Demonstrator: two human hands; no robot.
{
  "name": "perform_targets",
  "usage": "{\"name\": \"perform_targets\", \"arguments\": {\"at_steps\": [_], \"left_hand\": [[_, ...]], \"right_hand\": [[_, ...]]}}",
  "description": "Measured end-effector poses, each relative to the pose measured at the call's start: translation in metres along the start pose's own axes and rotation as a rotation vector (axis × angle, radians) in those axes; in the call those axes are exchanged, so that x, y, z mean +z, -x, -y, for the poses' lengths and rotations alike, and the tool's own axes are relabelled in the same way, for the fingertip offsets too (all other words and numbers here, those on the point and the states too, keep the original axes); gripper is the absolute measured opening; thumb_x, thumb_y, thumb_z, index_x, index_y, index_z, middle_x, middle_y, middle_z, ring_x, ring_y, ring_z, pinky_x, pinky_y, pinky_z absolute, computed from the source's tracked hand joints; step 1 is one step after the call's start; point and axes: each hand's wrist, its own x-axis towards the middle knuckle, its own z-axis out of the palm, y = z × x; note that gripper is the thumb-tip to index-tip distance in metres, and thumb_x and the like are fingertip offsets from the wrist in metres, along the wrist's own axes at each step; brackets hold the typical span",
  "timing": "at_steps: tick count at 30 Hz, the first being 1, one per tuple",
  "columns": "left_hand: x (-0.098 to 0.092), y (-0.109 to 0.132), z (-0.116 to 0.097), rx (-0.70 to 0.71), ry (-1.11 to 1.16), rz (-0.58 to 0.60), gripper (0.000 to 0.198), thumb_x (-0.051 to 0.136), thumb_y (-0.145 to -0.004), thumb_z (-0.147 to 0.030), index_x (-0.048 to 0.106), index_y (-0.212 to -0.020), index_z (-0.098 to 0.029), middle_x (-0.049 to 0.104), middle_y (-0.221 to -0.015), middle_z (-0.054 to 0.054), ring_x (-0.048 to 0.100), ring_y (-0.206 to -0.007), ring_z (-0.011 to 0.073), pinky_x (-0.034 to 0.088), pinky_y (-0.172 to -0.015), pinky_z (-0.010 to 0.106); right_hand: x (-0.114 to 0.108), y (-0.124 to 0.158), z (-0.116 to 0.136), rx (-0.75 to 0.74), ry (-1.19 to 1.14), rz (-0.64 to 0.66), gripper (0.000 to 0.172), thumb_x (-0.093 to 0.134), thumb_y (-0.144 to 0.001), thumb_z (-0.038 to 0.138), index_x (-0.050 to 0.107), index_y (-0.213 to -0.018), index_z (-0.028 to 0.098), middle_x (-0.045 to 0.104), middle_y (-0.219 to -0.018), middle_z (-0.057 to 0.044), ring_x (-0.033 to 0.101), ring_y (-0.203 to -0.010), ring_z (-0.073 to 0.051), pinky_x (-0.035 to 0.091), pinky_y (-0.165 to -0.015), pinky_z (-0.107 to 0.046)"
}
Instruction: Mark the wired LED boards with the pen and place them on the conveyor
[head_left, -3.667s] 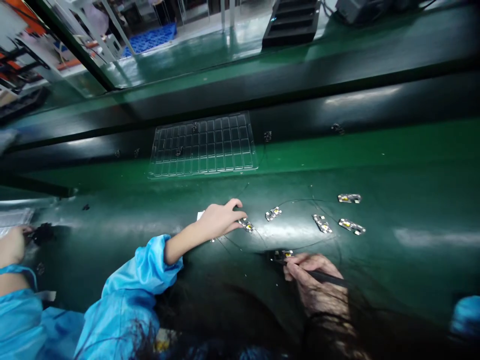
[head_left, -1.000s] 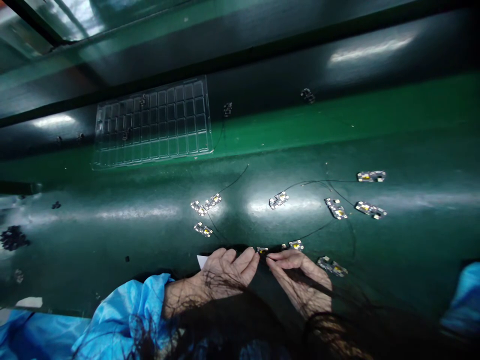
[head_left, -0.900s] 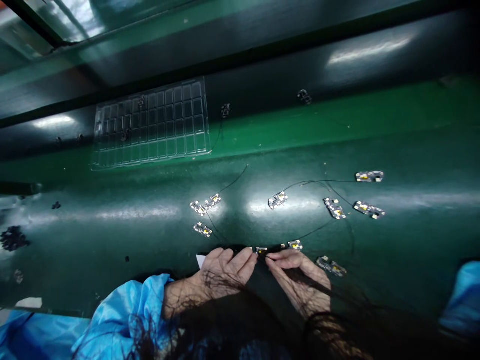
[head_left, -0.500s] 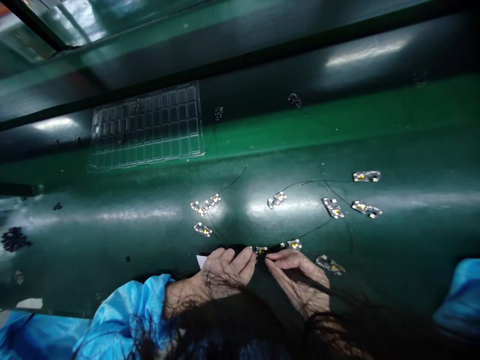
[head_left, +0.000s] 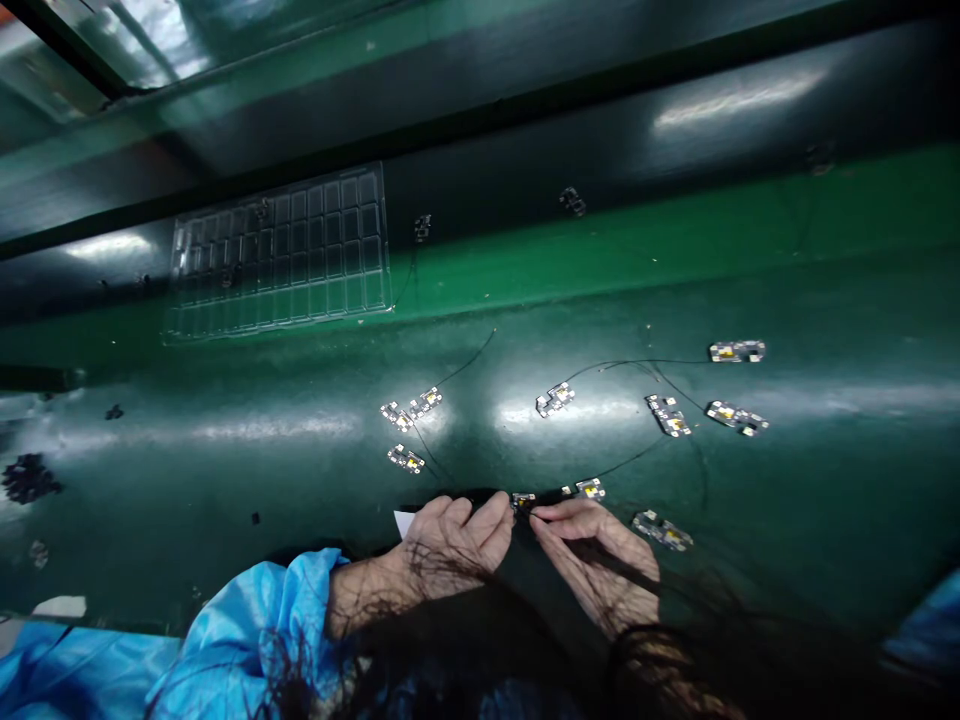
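A small circuit board (head_left: pixel 523 501) with a yellow patch sits between my two hands, low in the middle of the view. My left hand (head_left: pixel 459 535) is closed, its fingers curled and the fingertips gripping the board's left end. From the other side my right hand (head_left: pixel 600 560) pinches thumb and finger together at the board's right end. What lies in that pinch is dark and too small to name. Just beyond my right fingers lies another circuit board (head_left: pixel 589 489) with a thin black wire. A further board (head_left: pixel 661 530) rests right of my right hand. Dark hair strands partly cover both hands.
Several boards with thin wires lie on the green surface, including a board (head_left: pixel 555 400) ahead and a board (head_left: pixel 737 352) at right. A clear compartment tray (head_left: pixel 352 250) is at the back left. A pile of black parts (head_left: pixel 30 478) lies far left. Another blue sleeve (head_left: pixel 926 630) shows at right.
The clear tray and the boards at the back have shifted slightly left. The blue sleeve at the right edge has drawn back. Both my hands stay nearly still at the board.
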Motion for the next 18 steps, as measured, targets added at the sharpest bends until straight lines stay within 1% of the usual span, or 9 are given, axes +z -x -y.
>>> {"name": "perform_targets", "arguments": {"at_steps": [3, 8, 12, 18], "left_hand": [[-0.001, -0.001, 0.0, -0.012, 0.013, -0.003, 0.027, 0.051, -0.095, -0.025, 0.075, -0.105, -0.028, 0.074, -0.116, -0.009, 0.051, -0.065, 0.0143, 0.043, -0.06, 0.03], [0.0, -0.001, 0.0, -0.011, 0.01, -0.001, 0.026, 0.052, -0.093, -0.024, 0.076, -0.105, -0.028, 0.074, -0.116, -0.007, 0.052, -0.065, 0.0148, 0.042, -0.059, 0.03], [-0.001, -0.004, 0.0, -0.024, 0.022, -0.025, 0.027, 0.053, -0.092, -0.021, 0.076, -0.102, -0.028, 0.075, -0.114, -0.009, 0.052, -0.064, 0.0146, 0.043, -0.059, 0.03], [-0.002, -0.004, -0.002, -0.028, 0.021, -0.031, 0.022, 0.055, -0.092, -0.023, 0.075, -0.1, -0.028, 0.075, -0.113, -0.009, 0.053, -0.063, 0.0143, 0.043, -0.059, 0.031]], "right_hand": [[0.0, -0.004, 0.008, -0.024, 0.009, -0.005, 0.01, 0.074, -0.08, 0.024, 0.066, -0.073, 0.025, 0.074, -0.081, 0.001, 0.072, -0.075, -0.012, 0.059, -0.07, -0.019], [0.002, -0.013, 0.02, -0.049, 0.037, -0.06, 0.017, 0.071, -0.083, 0.029, 0.064, -0.068, 0.025, 0.074, -0.074, 0.004, 0.072, -0.069, -0.009, 0.058, -0.067, -0.016], [0.003, -0.011, 0.018, -0.041, 0.04, -0.06, 0.015, 0.073, -0.081, 0.027, 0.064, -0.069, 0.026, 0.074, -0.075, 0.004, 0.073, -0.071, -0.01, 0.059, -0.069, -0.017], [0.003, -0.007, 0.011, -0.023, 0.045, -0.058, 0.013, 0.07, -0.083, 0.027, 0.064, -0.071, 0.026, 0.073, -0.078, 0.003, 0.072, -0.074, -0.012, 0.059, -0.069, -0.021]]}}
